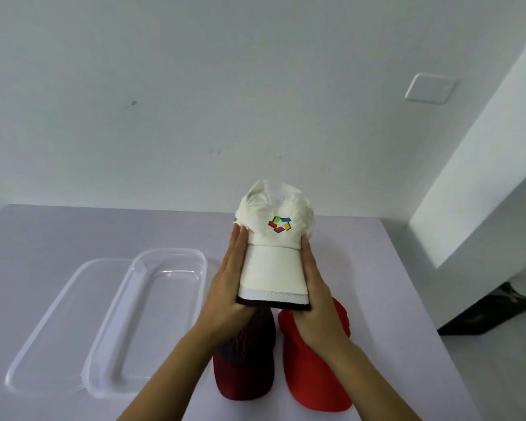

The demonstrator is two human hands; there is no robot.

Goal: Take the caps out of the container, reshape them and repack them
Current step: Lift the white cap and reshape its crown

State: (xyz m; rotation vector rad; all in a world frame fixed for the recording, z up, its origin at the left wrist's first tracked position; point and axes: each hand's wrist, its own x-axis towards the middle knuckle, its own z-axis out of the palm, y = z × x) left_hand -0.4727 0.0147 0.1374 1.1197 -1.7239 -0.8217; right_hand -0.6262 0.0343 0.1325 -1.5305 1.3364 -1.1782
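A cream cap (274,256) with a multicoloured logo is held up above the table, brim toward me. My left hand (228,284) lies flat along the brim's left edge and my right hand (315,290) along its right edge, fingers straight, squeezing the brim between them. Below the hands a dark maroon cap (245,363) and a bright red cap (316,369) sit side by side on the table, partly hidden by my wrists. A clear plastic container (192,268) stands empty to the left.
The container's clear lid (55,323) lies flat left of it. The lilac table (73,226) ends at a white wall behind and drops off on the right, where dark floor shows.
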